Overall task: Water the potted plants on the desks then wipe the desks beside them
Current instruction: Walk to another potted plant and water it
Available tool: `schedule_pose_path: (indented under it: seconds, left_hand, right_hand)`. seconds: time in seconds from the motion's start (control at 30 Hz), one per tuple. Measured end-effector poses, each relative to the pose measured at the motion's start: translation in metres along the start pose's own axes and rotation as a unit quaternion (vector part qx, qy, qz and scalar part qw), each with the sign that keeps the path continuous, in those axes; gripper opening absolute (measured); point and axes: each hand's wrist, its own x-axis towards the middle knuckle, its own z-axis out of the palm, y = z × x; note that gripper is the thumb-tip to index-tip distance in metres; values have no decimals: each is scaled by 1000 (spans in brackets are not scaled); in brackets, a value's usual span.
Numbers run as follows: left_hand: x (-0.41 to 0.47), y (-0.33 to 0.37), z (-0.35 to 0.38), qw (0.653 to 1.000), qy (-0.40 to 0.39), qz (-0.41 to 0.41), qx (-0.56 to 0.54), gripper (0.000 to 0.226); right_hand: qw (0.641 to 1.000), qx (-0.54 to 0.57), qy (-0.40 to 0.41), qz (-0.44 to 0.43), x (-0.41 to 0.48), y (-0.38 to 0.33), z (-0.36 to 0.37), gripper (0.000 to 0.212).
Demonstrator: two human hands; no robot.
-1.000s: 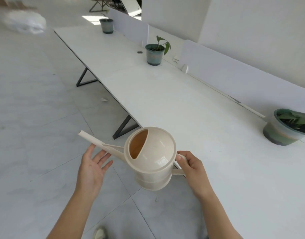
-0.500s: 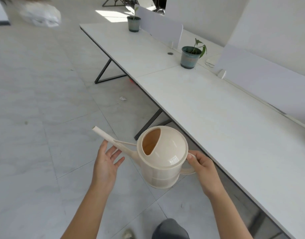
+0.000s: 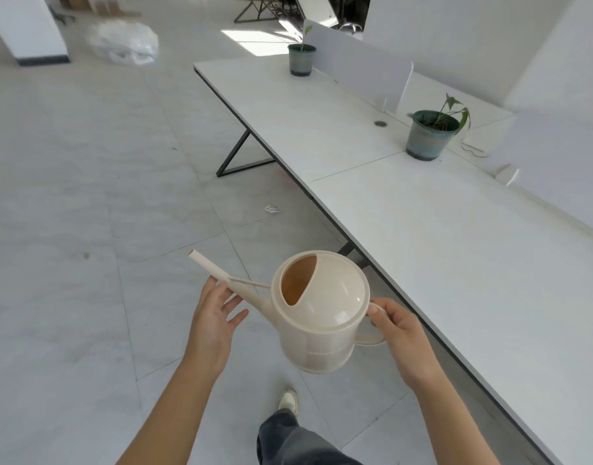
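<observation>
A cream watering can [image 3: 321, 313] hangs in the air over the floor, left of the desks. My right hand [image 3: 397, 333] grips its handle. My left hand [image 3: 214, 317] lies under the long spout with straight fingers touching it. On the white desk [image 3: 439, 236] a green pot with a small leafy plant [image 3: 429, 134] stands at the right, by the divider. A second green pot with a thin sprout [image 3: 301, 58] stands at the far end of the desk row.
White divider panels [image 3: 358, 62] run along the back of the desks. Black desk legs [image 3: 238, 156] reach onto the tiled floor. A scrap of paper [image 3: 271, 209] lies on the floor, and a white plastic bag [image 3: 124, 41] sits far back left. My leg and shoe [image 3: 288, 401] are below.
The view has turned left and moved along the desks. The nearest pot at the right has left the view. The can stays in the same grip, and my leg has stepped forward.
</observation>
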Motion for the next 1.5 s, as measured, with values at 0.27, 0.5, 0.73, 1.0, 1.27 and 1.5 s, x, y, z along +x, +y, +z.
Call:
schedule_pose_path:
  seconds: [0.27, 0.5, 0.73, 1.0, 1.27, 1.5]
  left_hand:
    - [120, 59, 24, 999, 26, 21, -25, 31]
    - [214, 89, 22, 999, 11, 14, -46, 27]
    - [331, 139, 19, 997, -66, -6, -27, 37]
    - [426, 183, 33, 987, -156, -48, -14, 45]
    - [476, 174, 78, 975, -202, -92, 3, 45]
    - [508, 161, 170, 959, -266, -87, 40, 26]
  right_hand:
    - [999, 34, -23, -4, 122, -51, 38, 19]
    - [1000, 22, -2, 10, 199, -79, 77, 18]
    - [998, 17, 52, 23, 267, -105, 140, 17]
    - [986, 60, 144, 51, 314, -135, 189, 18]
    - [970, 78, 221, 64, 356, -140, 170, 18]
    - [956, 97, 275, 44, 402, -140, 109, 21]
